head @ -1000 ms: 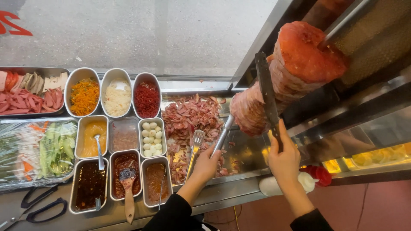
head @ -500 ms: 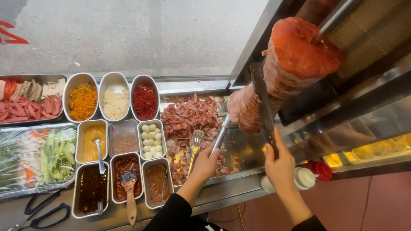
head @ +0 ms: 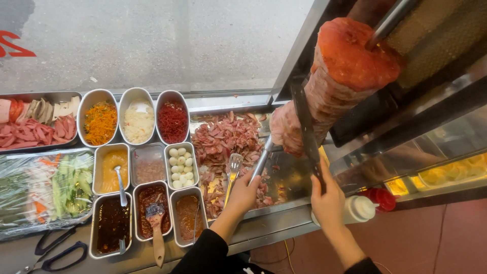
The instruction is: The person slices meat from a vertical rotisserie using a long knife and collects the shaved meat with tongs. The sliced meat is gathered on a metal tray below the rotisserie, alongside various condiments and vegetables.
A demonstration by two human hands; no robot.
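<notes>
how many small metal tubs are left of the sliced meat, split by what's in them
shredded toppings (orange, white, red): 3
yellow sauce: 1
brownish filling: 1
small white eggs: 1
dark and brown sauces: 3
total: 9

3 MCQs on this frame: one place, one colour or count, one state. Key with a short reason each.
1. Where does the wooden-handled brush lie?
A. in the middle front sauce tray
B. on the chopped meat
C. in the egg tray

2. How many oval tubs stand in the back row?
A. two
B. three
C. five

3. What is the right hand doing?
A. resting empty
B. gripping the long knife
C. squeezing a bottle

A: its head sits in the red-brown sauce.
B: orange shreds, white shreds, red shreds.
B: the blade lies against the meat cone.
</notes>
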